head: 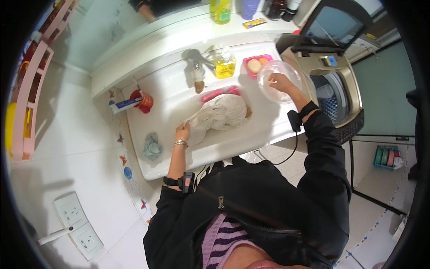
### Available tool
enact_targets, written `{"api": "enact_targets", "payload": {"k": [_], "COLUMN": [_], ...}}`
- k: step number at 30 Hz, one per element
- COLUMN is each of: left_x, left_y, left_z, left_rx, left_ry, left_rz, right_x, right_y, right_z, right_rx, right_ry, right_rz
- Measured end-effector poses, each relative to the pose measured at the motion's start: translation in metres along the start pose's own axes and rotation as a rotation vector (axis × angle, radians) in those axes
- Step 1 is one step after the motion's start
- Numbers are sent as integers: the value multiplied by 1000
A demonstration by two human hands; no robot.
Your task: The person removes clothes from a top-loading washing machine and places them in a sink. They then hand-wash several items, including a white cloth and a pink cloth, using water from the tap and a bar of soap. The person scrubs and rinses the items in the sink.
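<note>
A wet off-white cloth [223,112] lies bunched in the white sink basin [161,101], with something pink [220,93] behind it. My left hand [183,131] pinches the cloth's left end. Over the clear plastic bowl [280,95] at the sink's right side is my right hand [280,82], its fingers curled; whether they hold anything cannot be told. A pink soap dish [250,72] with soap bars stands beside the bowl. Behind the cloth are a bottle of yellow liquid [225,67] and the faucet [198,75].
A grey-green crumpled cloth [153,147] lies at the sink's left corner, near a red cup [145,102] with a toothpaste tube [127,105]. An open top-loading washing machine [349,101] stands right. Bottles, including one of yellow-green liquid [220,11], line the shelf [188,33]. A cable [291,156] hangs from my right wrist.
</note>
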State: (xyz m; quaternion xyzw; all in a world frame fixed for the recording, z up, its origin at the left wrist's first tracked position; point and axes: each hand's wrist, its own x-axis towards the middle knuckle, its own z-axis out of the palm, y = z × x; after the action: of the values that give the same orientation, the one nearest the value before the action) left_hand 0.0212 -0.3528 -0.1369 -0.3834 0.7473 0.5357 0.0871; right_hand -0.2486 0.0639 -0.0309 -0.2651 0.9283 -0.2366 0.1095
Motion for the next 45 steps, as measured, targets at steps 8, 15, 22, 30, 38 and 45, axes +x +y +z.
{"api": "enact_targets", "payload": {"k": [8, 15, 22, 30, 38, 45], "left_x": [-24, -43, -59, -96, -93, -111], "left_y": [-1, 38, 84, 120, 129, 167], "left_z": [-1, -7, 9, 37, 36, 26], "left_rx": [-186, -793, -1181, -758, -703, -797], "left_ry": [88, -133, -342, -140, 126, -94], "left_rz": [68, -11, -9, 143, 133, 176], "right_x": [13, -6, -43, -17, -45, -40], "right_y": [23, -10, -117, -247, -281, -263], "right_z": [24, -51, -64, 206, 207, 214], "right_rx": [64, 421, 1157, 1233, 1362, 1499], "right_ry": [-227, -127, -340, 48, 251, 190], "right_rz": [198, 410, 96, 235, 206, 6]}}
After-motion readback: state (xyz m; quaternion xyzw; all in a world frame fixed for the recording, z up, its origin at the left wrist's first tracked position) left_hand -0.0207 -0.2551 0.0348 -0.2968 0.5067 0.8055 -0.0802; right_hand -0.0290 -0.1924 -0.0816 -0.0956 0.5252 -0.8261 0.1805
